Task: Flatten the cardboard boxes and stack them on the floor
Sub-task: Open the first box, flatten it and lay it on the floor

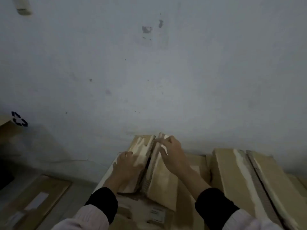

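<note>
A brown cardboard box (167,193) stands against the wall right in front of me. Its two top flaps are raised along a split centre seam. My left hand (126,165) lies on the left flap (141,145) with the fingers spread flat. My right hand (172,151) is on the right flap (159,180), its fingers curled round the flap's inner edge near the far end of the seam. Both sleeves are dark with pale cuffs. The inside of the box is hidden.
A second box (232,171) with a parted top seam stands close on the right. A flattened cardboard sheet (38,196) with a white label lies on the floor at the left. A box with a recycling mark (10,125) shows at the far left. The grey wall (149,72) fills the view ahead.
</note>
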